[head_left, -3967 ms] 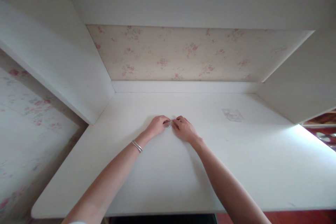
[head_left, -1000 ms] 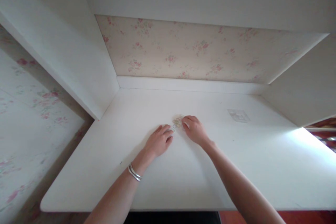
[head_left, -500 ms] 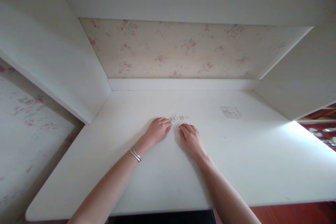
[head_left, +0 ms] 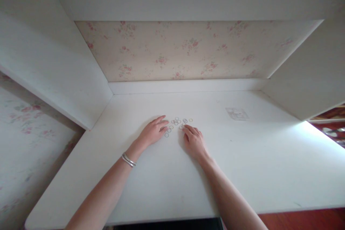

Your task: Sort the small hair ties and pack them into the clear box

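Several small thin rings lie loosely on a white desk top (head_left: 161, 183), between and in front of my hands. A cluster of overlapping rings (head_left: 176, 121) is in the middle, and a yellowish ring (head_left: 191, 120) sits at its right end. My left hand (head_left: 153, 131) is to the left with its fingers spread, beside a few rings (head_left: 169, 130) near its fingertips; it grips none. My right hand (head_left: 194, 140) rests low, fingers bent forward and fingertips down at the rings (head_left: 182, 127) on the near side. Those fingers partly cover the rings there.
A faint square transparent piece (head_left: 237, 114) lies flat on the desk at the back right. White side panels (head_left: 54, 54) and a low back ledge (head_left: 185, 86) enclose the desk. Floral wallpaper (head_left: 175, 50) covers the wall behind.
My left hand has moved left and its fingers have spread, uncovering rings that it hid before. My right hand stays almost in place. The view has shifted slightly.
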The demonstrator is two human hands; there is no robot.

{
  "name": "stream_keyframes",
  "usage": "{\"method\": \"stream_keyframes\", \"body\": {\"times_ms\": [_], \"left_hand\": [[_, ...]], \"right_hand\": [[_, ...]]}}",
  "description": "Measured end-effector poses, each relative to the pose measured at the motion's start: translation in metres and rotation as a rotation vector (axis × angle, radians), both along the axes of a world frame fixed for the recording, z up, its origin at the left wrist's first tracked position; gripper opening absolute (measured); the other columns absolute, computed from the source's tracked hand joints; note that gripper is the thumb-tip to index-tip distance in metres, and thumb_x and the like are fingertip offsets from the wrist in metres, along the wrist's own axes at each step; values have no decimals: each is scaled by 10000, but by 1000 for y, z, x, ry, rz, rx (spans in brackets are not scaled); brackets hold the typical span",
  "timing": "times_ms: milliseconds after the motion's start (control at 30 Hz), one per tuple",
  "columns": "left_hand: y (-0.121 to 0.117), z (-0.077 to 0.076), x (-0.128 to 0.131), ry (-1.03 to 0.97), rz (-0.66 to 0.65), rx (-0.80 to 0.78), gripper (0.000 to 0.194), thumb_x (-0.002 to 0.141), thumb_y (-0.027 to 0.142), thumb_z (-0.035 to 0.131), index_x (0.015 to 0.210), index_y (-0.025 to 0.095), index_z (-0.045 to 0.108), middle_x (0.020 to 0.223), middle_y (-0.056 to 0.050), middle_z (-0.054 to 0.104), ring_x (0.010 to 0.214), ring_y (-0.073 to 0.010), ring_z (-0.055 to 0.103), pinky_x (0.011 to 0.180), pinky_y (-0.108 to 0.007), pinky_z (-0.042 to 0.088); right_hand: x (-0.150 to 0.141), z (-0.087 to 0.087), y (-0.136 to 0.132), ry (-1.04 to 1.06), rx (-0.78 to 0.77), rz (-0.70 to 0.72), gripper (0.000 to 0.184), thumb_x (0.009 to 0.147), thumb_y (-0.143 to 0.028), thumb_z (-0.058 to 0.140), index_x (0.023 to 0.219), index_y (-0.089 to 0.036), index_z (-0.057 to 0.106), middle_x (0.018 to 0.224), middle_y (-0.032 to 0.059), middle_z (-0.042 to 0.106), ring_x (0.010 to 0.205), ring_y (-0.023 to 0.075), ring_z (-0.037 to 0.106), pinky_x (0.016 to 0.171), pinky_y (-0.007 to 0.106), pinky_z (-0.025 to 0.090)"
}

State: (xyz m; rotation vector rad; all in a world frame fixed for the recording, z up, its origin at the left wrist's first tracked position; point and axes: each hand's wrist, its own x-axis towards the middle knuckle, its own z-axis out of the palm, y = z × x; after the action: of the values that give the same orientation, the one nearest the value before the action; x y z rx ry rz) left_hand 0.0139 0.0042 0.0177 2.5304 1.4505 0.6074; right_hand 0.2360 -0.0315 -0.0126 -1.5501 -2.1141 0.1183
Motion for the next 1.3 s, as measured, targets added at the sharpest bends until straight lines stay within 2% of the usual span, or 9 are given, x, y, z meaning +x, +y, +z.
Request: {"method": "stream_keyframes", "body": {"times_ms": [167,367,500,700,867,1033,1133,1300], "left_hand": [[-16,0,-17,-18,83,48,263,899,239,442,1067,227,644,1138,-38,608,1071,-181,536,975,-326,413],[-26,-5,-28,54,192,40,226,871,174,470,961,212,673,918,-52,638,915,-191,560,875,-326,446],[-27,-5,-19,72,135,17,209,882,204,479,962,218,671,922,-44,631,922,-178,547,874,-310,432],[-28,-6,1,71,95,-2,215,895,239,470,970,231,671,978,-47,625,931,-174,550,886,-315,424],[-19,-9,14,47,136,28,272,886,224,477,1129,235,599,1181,-55,578,1059,-189,522,947,-332,397],[-5,-13,21,84,162,75,303,900,221,444,1178,199,563,1189,-70,585,1110,-194,504,973,-336,383],[-1,-16,25,118,147,83,303,904,235,439,1170,184,575,1176,-83,591,1106,-195,514,981,-330,383],[-1,-16,35,142,119,93,301,903,268,450,1164,246,598,1211,-80,571,1122,-196,514,992,-336,382]], "right_hand": [[-16,10,-12,6,33,61,282,889,-188,416,1073,-228,627,1131,66,597,983,196,516,858,329,401],[-48,22,-18,-89,23,172,265,895,-304,470,1129,-288,595,1279,47,518,1118,221,454,923,387,342],[-44,21,-13,-104,22,145,247,917,-294,436,1092,-279,610,1211,34,575,1116,207,459,957,388,307],[-16,16,-11,-88,4,-5,251,921,-276,419,1054,-245,630,1166,45,602,1074,211,479,876,341,359],[-1,15,-10,-69,6,-139,256,914,-272,419,1044,-247,639,1122,48,615,1027,206,496,853,333,370],[12,12,-3,-78,-22,-275,260,900,-286,433,1054,-243,638,1143,57,602,1029,230,496,837,353,378],[14,10,-1,-86,-45,-259,269,907,-293,422,1062,-248,637,1140,54,606,1035,231,501,846,360,376],[5,8,-2,-56,-24,-70,285,917,-287,421,1132,-276,608,1191,32,591,1094,200,489,915,347,353]]}}
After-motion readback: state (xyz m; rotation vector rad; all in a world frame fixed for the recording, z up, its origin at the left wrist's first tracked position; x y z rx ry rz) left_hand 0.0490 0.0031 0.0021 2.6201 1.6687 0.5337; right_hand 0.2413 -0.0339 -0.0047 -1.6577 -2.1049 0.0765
